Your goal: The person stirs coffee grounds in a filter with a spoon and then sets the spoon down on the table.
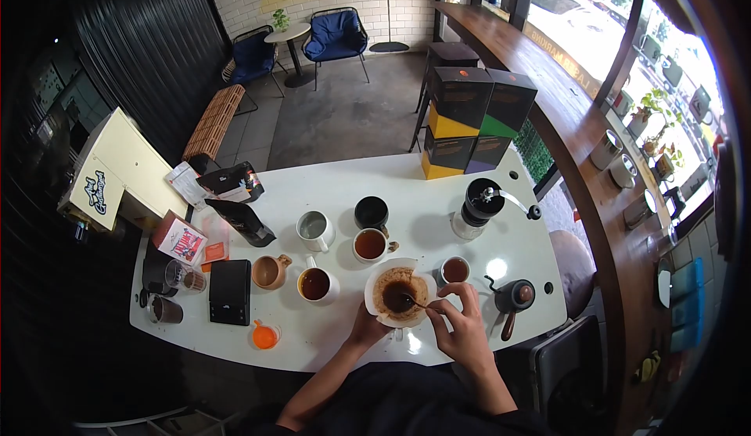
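Near the front edge of the white table, a paper coffee filter (375, 277) with wet brown grounds (395, 291) inside sits in a holder that is mostly hidden. My left hand (368, 328) is closed on the lower left side of this holder. Above its right side, my right hand (460, 325) pinches the handle of a small spoon (415, 301), whose tip is down in the grounds. Just behind are a white mug of reddish-brown liquid (370, 245) and, to the right, a small cup of similar liquid (454, 271).
On the table (501, 252) stand a hand grinder (476, 207), a black kettle (514, 297), stacked boxes (458, 99), a black scale (229, 292), an orange scoop (265, 336), a white mug (315, 282), a brown cup (268, 272) and black pouches (242, 221).
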A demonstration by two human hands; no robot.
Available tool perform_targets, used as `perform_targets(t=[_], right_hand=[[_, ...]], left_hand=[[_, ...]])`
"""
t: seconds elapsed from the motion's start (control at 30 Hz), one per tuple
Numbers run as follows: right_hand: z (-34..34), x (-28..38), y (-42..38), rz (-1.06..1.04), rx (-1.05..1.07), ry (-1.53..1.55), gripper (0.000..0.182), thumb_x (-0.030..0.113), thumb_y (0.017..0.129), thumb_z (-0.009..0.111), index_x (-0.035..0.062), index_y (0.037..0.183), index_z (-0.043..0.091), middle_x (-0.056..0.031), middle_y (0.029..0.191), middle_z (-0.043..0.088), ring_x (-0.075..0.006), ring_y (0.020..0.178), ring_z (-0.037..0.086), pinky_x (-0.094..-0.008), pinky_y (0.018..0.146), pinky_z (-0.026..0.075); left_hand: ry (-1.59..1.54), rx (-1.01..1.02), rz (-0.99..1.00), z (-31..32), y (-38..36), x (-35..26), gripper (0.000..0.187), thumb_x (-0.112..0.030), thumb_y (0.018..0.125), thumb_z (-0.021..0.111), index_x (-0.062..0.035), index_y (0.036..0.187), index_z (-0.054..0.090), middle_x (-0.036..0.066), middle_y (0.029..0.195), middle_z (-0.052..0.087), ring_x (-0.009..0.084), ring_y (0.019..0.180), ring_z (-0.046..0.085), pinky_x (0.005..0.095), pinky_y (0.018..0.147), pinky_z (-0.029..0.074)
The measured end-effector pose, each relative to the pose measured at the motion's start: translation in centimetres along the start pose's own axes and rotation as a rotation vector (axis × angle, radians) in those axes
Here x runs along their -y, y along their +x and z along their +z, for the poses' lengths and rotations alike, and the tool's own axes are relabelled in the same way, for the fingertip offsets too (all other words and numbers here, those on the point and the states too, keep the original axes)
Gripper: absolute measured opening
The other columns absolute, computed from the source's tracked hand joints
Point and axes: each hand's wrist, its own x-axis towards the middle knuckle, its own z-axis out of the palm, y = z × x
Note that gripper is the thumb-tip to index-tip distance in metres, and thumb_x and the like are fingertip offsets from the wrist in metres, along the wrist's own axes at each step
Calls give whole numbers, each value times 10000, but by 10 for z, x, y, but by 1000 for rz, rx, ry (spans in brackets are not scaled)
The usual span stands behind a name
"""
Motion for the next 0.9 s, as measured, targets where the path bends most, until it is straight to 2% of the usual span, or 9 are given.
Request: perform_targets(t=[0.27,0.4,0.47,0.57,0.9], right_hand=[[-3,2,3,-54,-43,-42,111,39,825,763,55,928,727,-117,1107,568,-348,1073,562,-465,944,471],[-1,5,7,-88,22,-43,98,77,839,769,58,927,729,-117,1115,568,-351,1078,556,-467,936,467],[0,6,9,-80,44,13,99,90,844,772,58,927,729,-117,1119,568,-350,1080,554,-468,936,465],[2,6,12,-109,19,-60,108,106,845,782,59,927,729,-117,1133,569,-353,1088,554,-470,941,463],[-1,8,17,-84,58,-62,116,122,837,792,71,925,738,-121,1154,571,-358,1123,548,-490,990,450]], left_hand=[[4,-11,14,1,-1,2,738,-130,778,907,-69,1413,537,86,1357,639,222,1255,620,389,1083,505],[41,3,33,0,-2,2,748,-127,777,905,-74,1422,529,89,1370,631,229,1269,612,392,1094,497],[-15,-39,5,2,-2,-1,687,-162,767,914,-41,1353,576,96,1293,678,234,1201,661,383,1047,528],[-22,24,-38,-1,-4,5,762,-126,777,903,-77,1431,516,88,1372,629,231,1276,608,397,1101,490],[-41,0,-33,0,-4,6,726,-122,808,875,-74,1435,511,88,1372,630,226,1273,611,391,1100,490]])
